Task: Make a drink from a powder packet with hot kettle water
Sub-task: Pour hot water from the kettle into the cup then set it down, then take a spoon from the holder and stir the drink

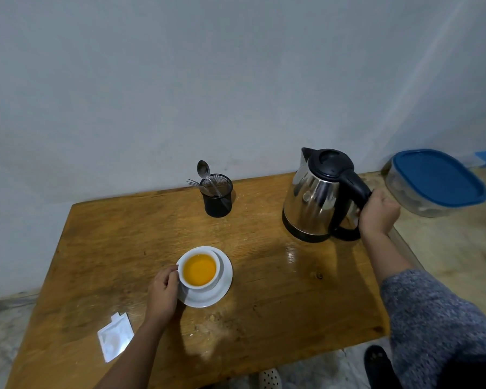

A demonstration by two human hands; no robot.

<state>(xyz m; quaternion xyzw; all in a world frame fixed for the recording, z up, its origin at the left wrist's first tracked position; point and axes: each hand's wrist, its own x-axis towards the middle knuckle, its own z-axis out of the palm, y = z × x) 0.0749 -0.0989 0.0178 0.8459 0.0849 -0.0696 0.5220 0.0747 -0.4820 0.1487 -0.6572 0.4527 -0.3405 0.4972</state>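
- Right hand wrapped around the black handle of the kettle; fingers curled tight on the grip, knuckles toward the camera.
- Kettle stands upright on the table, far right, steel body, black lid down, spout pointing toward the wall. Base looks flat on the wood.
- Left hand at the left side of the cup, fingers curled in against the cup's wall; thumb near the rim. Whether it pinches a handle, cannot tell: the hand hides that side.
- Cup is white, holds an orange liquid, and sits on a white saucer, off-centre toward the saucer's left.
- Cup and saucer at mid table, near the front; well apart from the kettle.
- Torn white packet lies flat near the table's front left corner, just beside the left forearm, one corner ripped off.
- Black mesh holder by the wall, back centre, with a spoon and a fork sticking out.
- Clear container with a blue lid off the table's right edge, beyond the right hand.
- Grey knitted sleeve on the right arm; left forearm bare.
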